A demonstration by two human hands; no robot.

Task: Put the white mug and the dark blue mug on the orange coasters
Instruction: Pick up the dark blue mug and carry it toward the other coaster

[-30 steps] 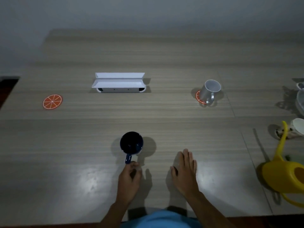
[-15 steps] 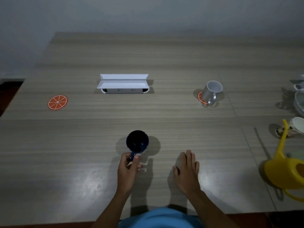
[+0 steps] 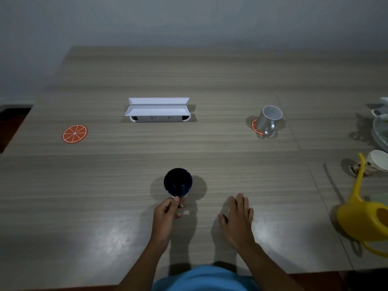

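The dark blue mug (image 3: 178,182) stands at the near middle of the wooden table (image 3: 189,70), and my left hand (image 3: 167,215) is closed on its handle. My right hand (image 3: 237,218) lies flat on the table beside it, fingers spread, holding nothing. The white mug (image 3: 267,120) stands on an orange coaster (image 3: 255,127) at the right, handle toward me. A second orange coaster (image 3: 75,134) lies bare at the far left.
A white power-socket box (image 3: 158,110) with its lid up sits in the middle of the table. At the right edge are a yellow watering can (image 3: 365,219), a patterned cup (image 3: 375,163) and some dishes (image 3: 381,131).
My left hand has closed around the dark blue mug's handle. My right hand stays flat on the table. The camera has shifted slightly.
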